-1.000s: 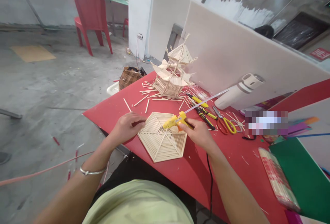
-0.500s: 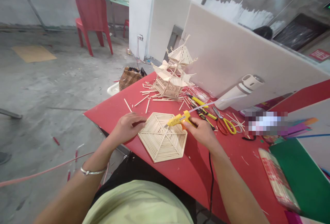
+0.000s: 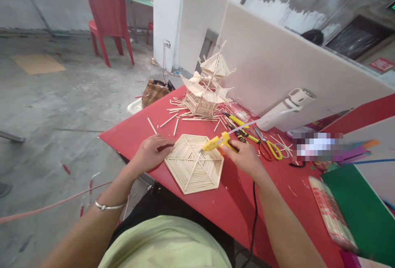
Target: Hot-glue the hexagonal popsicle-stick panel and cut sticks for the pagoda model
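Observation:
A flat hexagonal panel of thin wooden sticks lies on the red table. At its upper left edge, the fingertips and thumb of my left hand are closed on the rim. My right hand is wrapped round the handle of a yellow hot glue gun. Its nozzle points left at the panel's centre, where the spokes meet; whether it touches cannot be told. A clear glue stick sticks out of the gun's back. The black cord hangs down from it.
Behind the panel stands a stick pagoda with loose sticks around its base. Pliers, scissors and a white bottle lie or stand to the right. A bagged stick bundle rests beside a green board.
The glue gun has shifted slightly to the right, its nozzle still by the panel's centre. My left hand stays at the panel's edge.

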Action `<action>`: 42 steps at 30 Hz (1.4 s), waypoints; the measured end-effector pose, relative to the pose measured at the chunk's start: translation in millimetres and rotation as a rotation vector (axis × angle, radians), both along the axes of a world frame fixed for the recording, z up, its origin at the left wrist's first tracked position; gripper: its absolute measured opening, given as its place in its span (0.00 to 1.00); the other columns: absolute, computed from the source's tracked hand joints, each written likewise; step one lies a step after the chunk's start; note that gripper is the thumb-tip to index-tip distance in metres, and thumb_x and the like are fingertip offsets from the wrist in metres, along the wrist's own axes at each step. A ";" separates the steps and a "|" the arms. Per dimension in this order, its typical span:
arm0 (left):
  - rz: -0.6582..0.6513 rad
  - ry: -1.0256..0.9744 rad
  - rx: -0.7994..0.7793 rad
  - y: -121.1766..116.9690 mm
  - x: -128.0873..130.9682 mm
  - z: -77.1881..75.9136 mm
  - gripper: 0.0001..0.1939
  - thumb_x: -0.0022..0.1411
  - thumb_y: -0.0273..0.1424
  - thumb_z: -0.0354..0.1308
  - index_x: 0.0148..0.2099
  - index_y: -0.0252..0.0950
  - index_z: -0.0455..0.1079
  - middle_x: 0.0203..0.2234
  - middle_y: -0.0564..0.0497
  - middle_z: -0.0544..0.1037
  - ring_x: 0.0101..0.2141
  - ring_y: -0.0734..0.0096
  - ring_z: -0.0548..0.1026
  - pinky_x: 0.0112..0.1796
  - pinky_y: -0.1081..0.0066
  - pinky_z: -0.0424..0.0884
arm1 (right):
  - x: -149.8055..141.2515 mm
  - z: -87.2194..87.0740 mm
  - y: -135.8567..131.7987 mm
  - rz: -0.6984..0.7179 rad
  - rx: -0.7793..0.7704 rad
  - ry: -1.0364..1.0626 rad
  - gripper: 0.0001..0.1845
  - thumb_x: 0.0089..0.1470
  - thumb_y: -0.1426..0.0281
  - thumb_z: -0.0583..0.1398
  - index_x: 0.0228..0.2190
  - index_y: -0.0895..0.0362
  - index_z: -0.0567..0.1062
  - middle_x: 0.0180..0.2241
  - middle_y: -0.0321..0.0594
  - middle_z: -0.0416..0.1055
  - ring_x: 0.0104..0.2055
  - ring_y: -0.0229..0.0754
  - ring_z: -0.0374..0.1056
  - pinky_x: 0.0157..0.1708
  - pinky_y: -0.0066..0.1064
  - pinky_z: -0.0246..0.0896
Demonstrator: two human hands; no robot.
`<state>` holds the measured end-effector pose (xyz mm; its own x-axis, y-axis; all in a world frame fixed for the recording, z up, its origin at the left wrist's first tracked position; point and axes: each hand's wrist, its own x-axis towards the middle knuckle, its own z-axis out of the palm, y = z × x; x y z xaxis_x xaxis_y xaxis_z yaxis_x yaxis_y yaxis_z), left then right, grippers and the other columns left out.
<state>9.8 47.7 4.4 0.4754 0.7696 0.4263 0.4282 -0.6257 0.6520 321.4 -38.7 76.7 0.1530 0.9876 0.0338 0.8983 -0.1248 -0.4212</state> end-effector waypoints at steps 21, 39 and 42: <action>-0.006 -0.004 0.006 0.3 0.3 1.4 0.10 0.62 0.34 0.57 0.40 0.40 0.79 0.34 0.49 0.84 0.35 0.65 0.79 0.39 0.67 0.73 | 7.1 2.0 0.2 -0.013 -0.052 -0.013 0.22 0.56 0.50 0.57 0.37 0.53 0.81 0.30 0.37 0.77 0.31 0.42 0.69 0.30 0.29 0.55; -0.006 -0.011 0.013 0.5 -0.1 -1.3 0.10 0.63 0.33 0.57 0.41 0.37 0.79 0.34 0.48 0.84 0.35 0.65 0.79 0.39 0.68 0.72 | -20.0 4.8 2.2 0.025 0.010 0.115 0.20 0.57 0.54 0.59 0.40 0.55 0.81 0.31 0.37 0.78 0.30 0.41 0.70 0.32 0.29 0.60; -0.006 -0.018 0.011 1.0 -0.2 -1.7 0.10 0.62 0.34 0.58 0.41 0.38 0.79 0.34 0.48 0.84 0.35 0.65 0.79 0.39 0.68 0.72 | -23.6 3.9 1.7 0.056 0.021 0.121 0.20 0.57 0.55 0.59 0.40 0.55 0.81 0.32 0.38 0.78 0.31 0.42 0.71 0.33 0.30 0.61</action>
